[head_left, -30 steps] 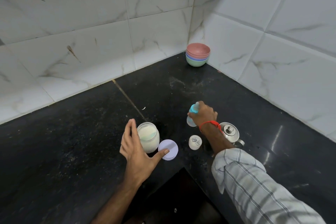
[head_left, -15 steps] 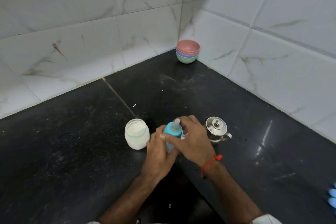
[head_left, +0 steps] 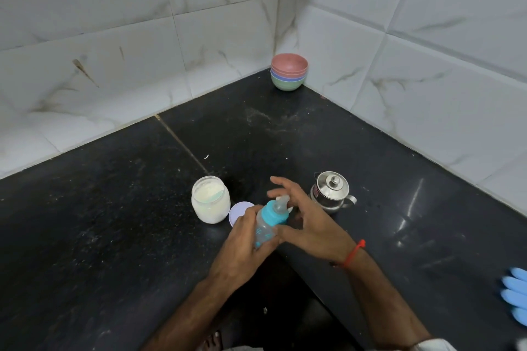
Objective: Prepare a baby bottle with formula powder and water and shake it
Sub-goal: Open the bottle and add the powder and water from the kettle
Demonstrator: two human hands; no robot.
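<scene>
You are looking down into a corner where two walls of white marble-veined tiles [head_left: 199, 45] meet near the upper middle of the frame. Below them a black speckled stone counter [head_left: 85, 236] fills the lower frame, a thin seam [head_left: 182, 141] crossing it left of center. Light glints off the counter at the right.
</scene>
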